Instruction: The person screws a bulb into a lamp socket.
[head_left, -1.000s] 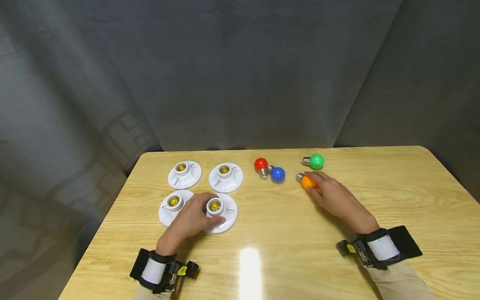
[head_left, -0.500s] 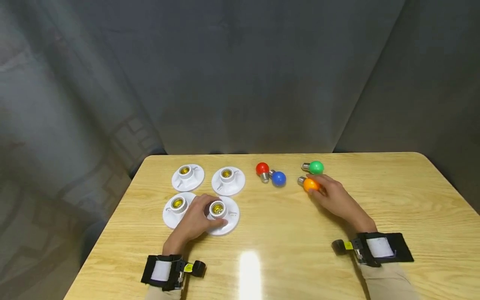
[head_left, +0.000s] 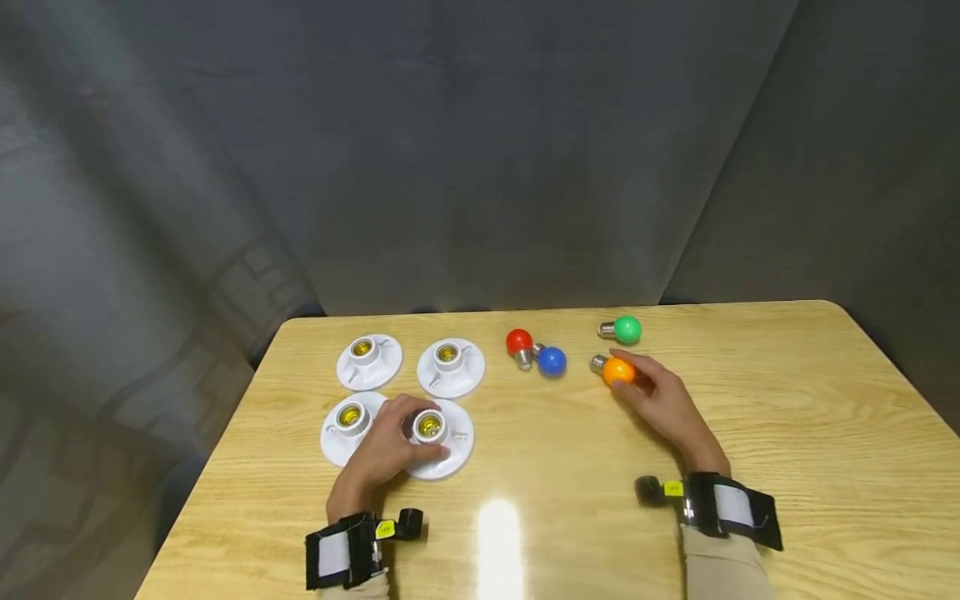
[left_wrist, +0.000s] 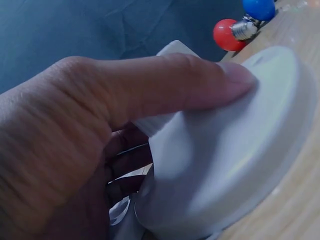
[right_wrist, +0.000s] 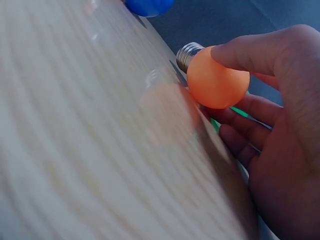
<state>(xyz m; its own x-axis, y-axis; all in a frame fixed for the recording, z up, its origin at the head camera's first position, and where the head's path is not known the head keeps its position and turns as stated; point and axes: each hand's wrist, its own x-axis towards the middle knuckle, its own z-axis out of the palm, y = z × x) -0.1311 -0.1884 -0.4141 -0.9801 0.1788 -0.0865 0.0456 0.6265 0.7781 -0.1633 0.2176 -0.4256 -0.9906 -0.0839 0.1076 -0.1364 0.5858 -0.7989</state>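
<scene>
Now my right hand (head_left: 666, 402) is pinching a likely fragile bulb's (head_left: 618, 372) globe toward desk's (head_left: 795, 400) far edge, left hand (head_left: 386, 450) gripping a socket (head_left: 454, 432).

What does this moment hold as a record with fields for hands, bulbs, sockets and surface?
left hand: holds front right socket
right hand: pinches orange bulb by its globe
other bulbs: red bulb and blue bulb close together, green bulb farther right
other sockets: back left socket, back right socket, front left socket; no bulbs in them
surface: wooden table
</scene>
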